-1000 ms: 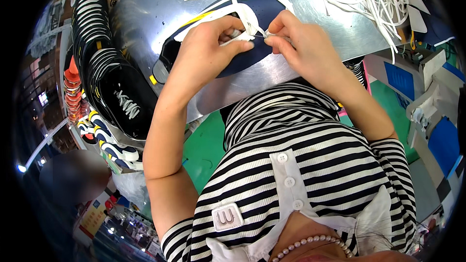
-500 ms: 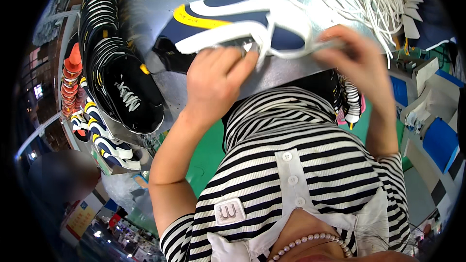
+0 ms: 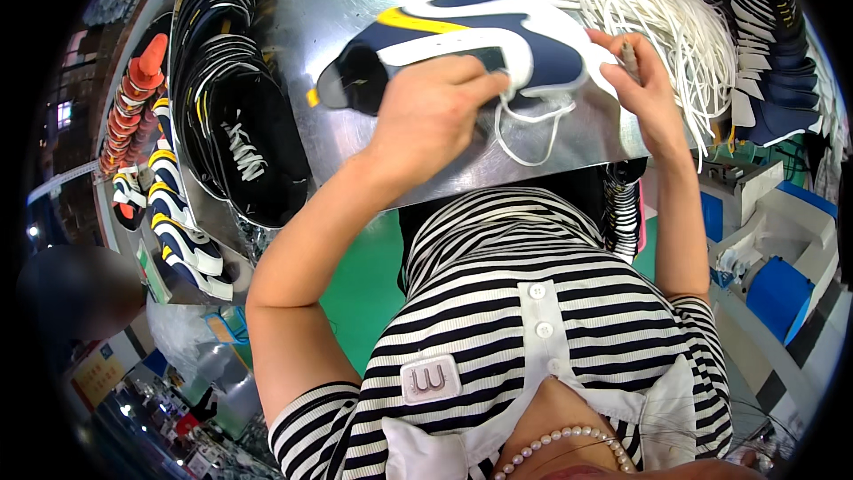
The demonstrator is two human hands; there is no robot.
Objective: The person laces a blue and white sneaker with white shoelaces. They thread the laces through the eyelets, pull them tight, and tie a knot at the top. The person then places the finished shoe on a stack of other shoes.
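Observation:
A navy, white and yellow shoe upper (image 3: 551, 50) lies on its side over the metal table, its dark heel opening to the left. My left hand (image 3: 437, 111) is closed on the upper by its lacing edge, thumb and forefinger pinched together. From that spot a slack loop of white shoelace (image 3: 538, 161) hangs onto the table. At the white toe end, my right hand (image 3: 651, 93) has thumb and forefinger around the material. A small greyish piece (image 3: 629, 60) shows at its fingers; I cannot tell what it is.
A heap of white laces (image 3: 657, 18) covers the far right of the metal table (image 3: 355, 173). Nested black shoe uppers (image 3: 240, 147) line the left side, with navy ones (image 3: 773, 80) at the far right. Orange-lined uppers (image 3: 133, 102) stand further left.
My right hand has gone from the lace beside the upper to its toe. The lace loop, earlier raised across the upper, now hangs below it. My left hand keeps its grip.

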